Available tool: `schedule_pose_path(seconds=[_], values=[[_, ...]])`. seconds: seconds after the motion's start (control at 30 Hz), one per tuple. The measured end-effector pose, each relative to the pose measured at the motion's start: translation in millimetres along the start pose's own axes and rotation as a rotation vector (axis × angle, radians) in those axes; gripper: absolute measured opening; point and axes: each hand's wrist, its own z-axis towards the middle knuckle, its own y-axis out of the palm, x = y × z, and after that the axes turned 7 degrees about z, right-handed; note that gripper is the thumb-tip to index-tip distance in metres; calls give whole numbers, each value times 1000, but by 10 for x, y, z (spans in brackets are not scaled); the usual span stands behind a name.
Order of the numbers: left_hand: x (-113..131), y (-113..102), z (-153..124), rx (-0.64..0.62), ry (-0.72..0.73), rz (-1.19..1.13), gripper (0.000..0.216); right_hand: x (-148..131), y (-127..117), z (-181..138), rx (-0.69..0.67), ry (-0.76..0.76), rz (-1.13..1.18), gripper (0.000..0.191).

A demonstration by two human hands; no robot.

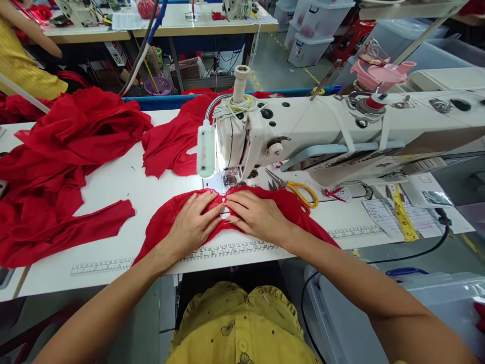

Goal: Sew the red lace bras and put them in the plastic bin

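Observation:
A red fabric piece [299, 210] lies flat on the white sewing table [151, 202], just in front of the needle area of the white sewing machine [326, 131]. My left hand [195, 220] presses flat on the left part of this fabric, fingers pointing toward the needle. My right hand [257, 215] rests on the right part, fingertips meeting the left hand's near a thin metal tool or pin by the seam. Neither hand lifts anything. The presser foot [229, 179] sits just beyond my fingertips.
Yellow-handled scissors [299, 191] lie right of the needle. Heaps of red fabric [68, 146] cover the table's left and back [174, 141]. A yellow tape measure [401, 215] and papers lie at the right. Another person in yellow [22, 55] is at far left. A plastic bin [435, 303] stands lower right.

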Motion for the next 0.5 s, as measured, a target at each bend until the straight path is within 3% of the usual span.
schedule_pose_path(seconds=[0.23,0.5], values=[[-5,3,0,3,7,5,34,102,135,-85,123,-3,5,37],[10,-18,17,11,1,9,34,113,160,-107,138,-8,14,41]])
